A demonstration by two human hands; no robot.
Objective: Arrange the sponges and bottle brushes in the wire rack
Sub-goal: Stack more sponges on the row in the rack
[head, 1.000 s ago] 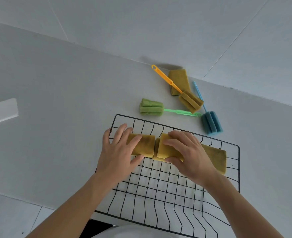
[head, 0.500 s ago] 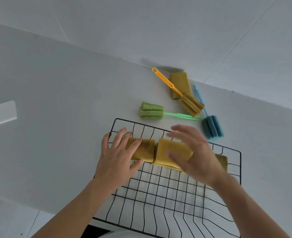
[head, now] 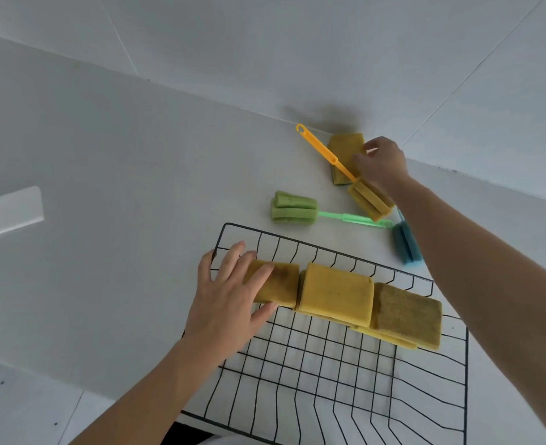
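Beyond wire rack (head: 329,364), right hand (head: 381,165) over orange brush (head: 345,178), spare sponge (head: 345,149).

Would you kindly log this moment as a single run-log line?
left hand: resting on leftmost sponge in wire rack | right hand: at loose sponge by wall | rack: three sponges | outside: three bottle brushes

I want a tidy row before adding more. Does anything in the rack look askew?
Yes. The middle sponge sits tilted, overlapping its neighbours rather than lying level on the wire rack. The right sponge rests on another beneath it. The left hand rests on the left sponge.
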